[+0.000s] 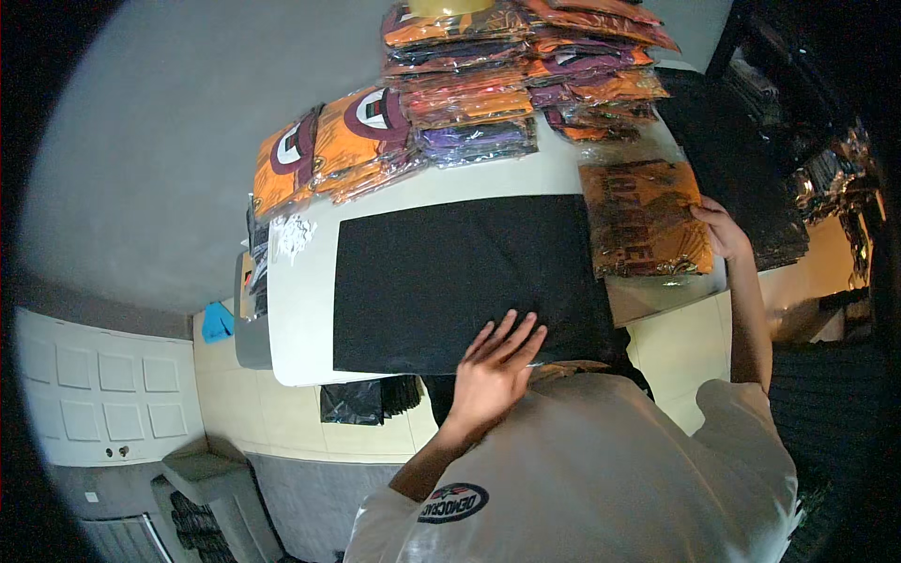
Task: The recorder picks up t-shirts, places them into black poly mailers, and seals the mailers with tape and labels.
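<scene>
A black folded cloth (450, 281) lies flat on the white table (303, 338) before me. My left hand (496, 369) rests palm down on its near edge, fingers slightly spread and gripping nothing. At the table's right side, my right hand (721, 225) holds the right edge of an orange printed garment in a clear plastic bag (644, 218). That bag lies against the right edge of the black cloth; my right thumb is partly hidden. A clear plastic sheet or bag (654, 295) shows below the orange garment.
Stacks of bagged orange and purple garments (464, 91) stand along the far side, with a yellowish tape roll (450, 5) on top. More bagged orange garments (359, 141) lie at the far left. Dark garment piles (732, 162) are at right. Black packets (352, 403) show below the near table edge.
</scene>
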Tool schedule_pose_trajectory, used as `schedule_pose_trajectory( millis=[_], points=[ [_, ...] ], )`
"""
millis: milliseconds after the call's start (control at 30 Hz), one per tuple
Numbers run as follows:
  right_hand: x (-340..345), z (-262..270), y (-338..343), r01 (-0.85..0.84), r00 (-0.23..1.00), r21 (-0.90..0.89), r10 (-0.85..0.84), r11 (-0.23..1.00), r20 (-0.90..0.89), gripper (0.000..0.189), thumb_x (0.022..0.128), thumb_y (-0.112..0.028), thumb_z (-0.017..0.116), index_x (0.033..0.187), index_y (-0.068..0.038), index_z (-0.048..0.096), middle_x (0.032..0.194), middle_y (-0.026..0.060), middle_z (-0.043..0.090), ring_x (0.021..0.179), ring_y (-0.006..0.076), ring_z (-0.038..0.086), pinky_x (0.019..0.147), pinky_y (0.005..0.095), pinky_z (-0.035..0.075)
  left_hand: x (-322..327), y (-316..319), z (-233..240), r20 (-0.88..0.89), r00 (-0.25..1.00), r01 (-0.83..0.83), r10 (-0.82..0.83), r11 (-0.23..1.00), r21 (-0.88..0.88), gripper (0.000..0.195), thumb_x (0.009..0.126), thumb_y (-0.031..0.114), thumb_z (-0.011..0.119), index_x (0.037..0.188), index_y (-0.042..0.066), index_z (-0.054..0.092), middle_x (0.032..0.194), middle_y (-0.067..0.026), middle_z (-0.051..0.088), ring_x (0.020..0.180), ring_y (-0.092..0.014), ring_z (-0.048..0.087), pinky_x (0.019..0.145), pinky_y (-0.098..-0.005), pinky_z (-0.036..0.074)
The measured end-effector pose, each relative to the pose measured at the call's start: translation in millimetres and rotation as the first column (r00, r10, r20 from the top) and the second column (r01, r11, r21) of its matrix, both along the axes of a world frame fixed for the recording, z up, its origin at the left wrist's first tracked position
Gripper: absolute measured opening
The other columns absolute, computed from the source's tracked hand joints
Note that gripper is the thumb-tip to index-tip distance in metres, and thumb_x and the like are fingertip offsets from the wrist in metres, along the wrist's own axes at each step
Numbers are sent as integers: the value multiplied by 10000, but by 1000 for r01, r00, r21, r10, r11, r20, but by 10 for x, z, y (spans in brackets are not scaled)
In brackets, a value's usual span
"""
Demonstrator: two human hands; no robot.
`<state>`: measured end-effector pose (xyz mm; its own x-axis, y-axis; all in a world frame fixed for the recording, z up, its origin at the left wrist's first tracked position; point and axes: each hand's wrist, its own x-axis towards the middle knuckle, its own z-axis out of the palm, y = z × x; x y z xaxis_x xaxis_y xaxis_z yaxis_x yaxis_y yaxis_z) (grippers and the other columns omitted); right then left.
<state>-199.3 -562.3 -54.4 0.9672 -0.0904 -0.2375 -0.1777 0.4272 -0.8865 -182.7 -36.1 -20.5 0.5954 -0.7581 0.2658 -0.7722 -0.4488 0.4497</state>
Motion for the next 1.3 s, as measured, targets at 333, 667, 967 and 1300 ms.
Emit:
schedule_pose_trajectory(
  millis=[333, 667, 967, 1300],
  points=[
    [365, 652, 176, -97, 994, -379, 109, 920, 11, 559, 945, 41, 629, 1482, 6, 475, 1426, 113, 604, 1296, 224, 581, 1097, 364, 466, -45, 873, 729, -120, 962, -272, 247, 916, -295, 465, 793, 14, 666, 1245, 80, 750, 1359, -123, 682, 1324, -349, 604, 1124, -482, 474],
    [1933, 3207, 2487, -244, 715, -919, 697, 309, 44, 716, 883, -269, 775, 1482, 6, 496, 1329, 113, 655, 1211, 212, 626, 1042, 361, 505, -159, 581, 401, -82, 995, -66, 55, 989, -134, 513, 824, 92, 704, 1336, 106, 688, 1453, -97, 616, 1392, -308, 543, 1145, -489, 453],
    [3915, 2963, 4034, -26, 785, -925, 580, 380, 216, 429, 913, -153, 675, 1231, 130, 623, 1124, 165, 690, 992, 246, 652, 846, 394, 538, -19, 259, 548, -14, 872, -448, 490, 785, -427, 378, 807, 111, 722, 1175, 35, 764, 1225, -121, 744, 1198, -292, 693, 960, -386, 593],
    [4069, 1617, 4800, 203, 860, -814, 497, -545, -118, 694, 1028, -502, 489, 1589, -106, 387, 1590, 253, 406, 1443, 489, 407, 1173, 575, 362, -222, -31, 72, 30, 994, -94, 103, 973, -210, 386, 854, 225, 713, 1201, 58, 734, 1368, -119, 666, 1321, -316, 605, 1046, -450, 540]
  ],
)
